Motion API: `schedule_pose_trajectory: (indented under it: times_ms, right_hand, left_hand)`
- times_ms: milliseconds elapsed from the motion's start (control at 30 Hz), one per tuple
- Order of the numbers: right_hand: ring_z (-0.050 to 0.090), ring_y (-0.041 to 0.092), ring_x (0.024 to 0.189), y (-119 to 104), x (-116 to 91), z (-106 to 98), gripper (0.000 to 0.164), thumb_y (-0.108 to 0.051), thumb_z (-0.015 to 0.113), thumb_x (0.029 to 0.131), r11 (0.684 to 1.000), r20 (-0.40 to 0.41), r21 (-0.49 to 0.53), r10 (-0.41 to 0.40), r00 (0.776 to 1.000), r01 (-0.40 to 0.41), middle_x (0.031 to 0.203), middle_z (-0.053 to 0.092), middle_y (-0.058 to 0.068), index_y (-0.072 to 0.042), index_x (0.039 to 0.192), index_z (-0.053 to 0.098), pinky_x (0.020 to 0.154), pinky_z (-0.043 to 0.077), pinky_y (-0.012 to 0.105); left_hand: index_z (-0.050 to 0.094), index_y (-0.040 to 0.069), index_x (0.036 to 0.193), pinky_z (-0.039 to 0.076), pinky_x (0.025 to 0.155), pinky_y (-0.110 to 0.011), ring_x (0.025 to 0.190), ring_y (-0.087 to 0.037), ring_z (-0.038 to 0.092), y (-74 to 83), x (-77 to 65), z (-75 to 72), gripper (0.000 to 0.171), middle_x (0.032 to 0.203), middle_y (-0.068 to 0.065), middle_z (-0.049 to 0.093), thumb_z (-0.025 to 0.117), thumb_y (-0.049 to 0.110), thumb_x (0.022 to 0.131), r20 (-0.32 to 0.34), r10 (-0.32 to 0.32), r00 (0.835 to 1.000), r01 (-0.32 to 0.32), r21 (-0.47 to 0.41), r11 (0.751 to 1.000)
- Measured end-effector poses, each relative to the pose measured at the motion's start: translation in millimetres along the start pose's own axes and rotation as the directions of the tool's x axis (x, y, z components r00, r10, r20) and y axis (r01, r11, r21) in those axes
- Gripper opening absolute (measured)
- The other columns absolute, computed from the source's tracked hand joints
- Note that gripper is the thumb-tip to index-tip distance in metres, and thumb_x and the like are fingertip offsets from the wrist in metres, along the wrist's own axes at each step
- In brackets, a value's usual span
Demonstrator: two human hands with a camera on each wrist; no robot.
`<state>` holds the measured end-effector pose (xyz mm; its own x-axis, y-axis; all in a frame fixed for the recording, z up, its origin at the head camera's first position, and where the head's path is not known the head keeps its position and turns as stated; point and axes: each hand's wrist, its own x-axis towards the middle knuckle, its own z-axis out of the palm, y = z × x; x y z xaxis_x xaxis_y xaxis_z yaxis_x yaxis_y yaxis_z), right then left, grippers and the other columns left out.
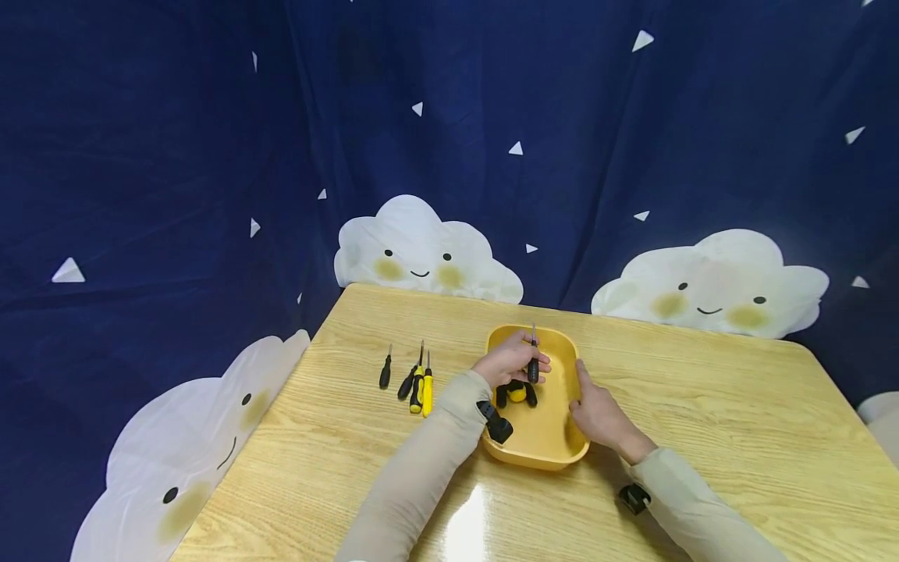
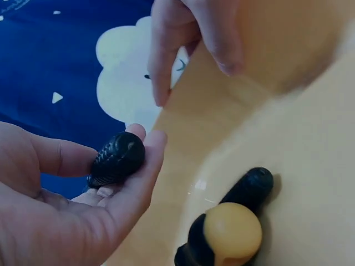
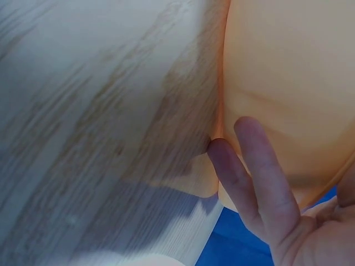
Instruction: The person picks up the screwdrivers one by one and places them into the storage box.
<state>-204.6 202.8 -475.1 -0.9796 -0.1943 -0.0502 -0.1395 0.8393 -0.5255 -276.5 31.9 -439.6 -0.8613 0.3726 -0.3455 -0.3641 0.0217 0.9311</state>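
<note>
My left hand (image 1: 507, 361) pinches a screwdriver (image 1: 534, 369) by its black handle, its shaft pointing away from me, above a yellow plastic bin (image 1: 537, 461). In the left wrist view the black handle (image 2: 119, 158) sits between thumb and fingers. My right hand (image 1: 602, 414) holds the bin's right wall, thumb over the inner side and fingers along the outside. The right wrist view has two fingers (image 3: 266, 172) against the outer wall. Inside the bin, beneath my left hand, lie tools with black handles and a yellow-and-black handle (image 2: 233, 230); their shafts are hidden.
Left of the bin on the wooden table (image 1: 330, 453) lie several screwdrivers: a small black one (image 1: 385, 373), another black one (image 1: 406, 385), a yellow-and-black one (image 1: 417, 392) and a yellow one (image 1: 428, 393). A dark blue curtain (image 1: 477, 94) with clouds hangs behind the table.
</note>
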Motion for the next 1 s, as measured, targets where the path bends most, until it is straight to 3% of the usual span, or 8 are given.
schedule_pose_trajectory:
  times_ms: [133, 333, 533, 633, 800, 1000]
  right_hand:
    - [0.050, 0.018, 0.052, -0.1, 0.1, -0.1, 0.073, -0.002, 0.045, 0.089, 1.000, -0.003, 0.002, 0.002, 1.000, -0.002, 0.073, 0.058, 0.016, 0.011, 0.146, 0.002, 0.047, 0.041, 0.030]
    - [0.051, 0.019, 0.053, 1.0, -0.3, 0.8, 0.073, -0.002, 0.046, 0.088, 1.000, -0.016, 0.002, -0.011, 1.000, 0.011, 0.077, 0.060, 0.021, 0.011, 0.146, 0.003, 0.049, 0.042, 0.031]
    - [0.049, 0.017, 0.050, 0.1, -0.4, -0.1, 0.074, -0.002, 0.045, 0.088, 1.000, 0.000, 0.009, -0.006, 1.000, 0.006, 0.068, 0.057, 0.013, 0.011, 0.146, 0.001, 0.047, 0.041, 0.030]
    - [0.049, 0.018, 0.051, -0.6, -0.5, -0.3, 0.074, -0.002, 0.045, 0.087, 1.000, -0.001, 0.004, -0.002, 1.000, 0.002, 0.068, 0.056, 0.013, 0.011, 0.146, 0.002, 0.047, 0.041, 0.031]
    - [0.052, 0.021, 0.058, -0.7, -1.3, 0.4, 0.074, -0.001, 0.047, 0.085, 1.000, -0.025, -0.010, -0.013, 1.000, 0.013, 0.085, 0.061, 0.028, 0.012, 0.145, 0.005, 0.052, 0.043, 0.032]
    - [0.054, 0.023, 0.062, -0.5, -1.7, 0.8, 0.073, -0.001, 0.048, 0.086, 1.000, -0.030, -0.011, -0.014, 0.999, 0.014, 0.096, 0.060, 0.033, 0.012, 0.145, 0.007, 0.054, 0.045, 0.034]
  left_hand:
    - [0.043, -0.003, 0.112, 0.051, 0.081, -0.050, 0.085, -0.031, 0.067, -1.8, 4.1, 3.4, 0.018, 0.083, -0.015, 0.059, 0.044, -0.003, 0.094, -0.009, -0.009, 1.000, 0.009, 0.032, 0.999]
    - [0.045, -0.003, 0.106, 0.054, 0.076, -0.048, 0.084, -0.031, 0.068, -4.7, 9.7, 8.1, 0.012, 0.084, -0.015, 0.058, 0.043, -0.001, 0.094, -0.006, -0.008, 1.000, 0.008, 0.097, 0.995]
    - [0.047, 0.001, 0.098, 0.054, 0.073, -0.046, 0.087, -0.031, 0.068, -6.9, 13.4, 15.4, 0.005, 0.086, -0.014, 0.058, 0.044, -0.001, 0.094, 0.014, -0.043, 0.999, 0.039, 0.208, 0.977]
    - [0.048, -0.004, 0.105, 0.054, 0.075, -0.047, 0.089, -0.033, 0.067, -9.1, 14.8, 18.6, 0.012, 0.084, -0.014, 0.057, 0.044, -0.002, 0.094, 0.037, -0.057, 0.998, 0.047, 0.232, 0.972]
    - [0.049, -0.008, 0.107, 0.054, 0.074, -0.046, 0.091, -0.035, 0.066, -13.1, 18.3, 20.9, 0.016, 0.080, -0.012, 0.055, 0.044, -0.004, 0.092, 0.058, -0.060, 0.997, 0.045, 0.234, 0.971]
    - [0.042, -0.005, 0.118, 0.054, 0.075, -0.047, 0.094, -0.036, 0.065, -18.5, 23.0, 20.8, 0.024, 0.079, -0.012, 0.054, 0.042, -0.003, 0.093, 0.064, -0.080, 0.995, 0.065, 0.208, 0.976]
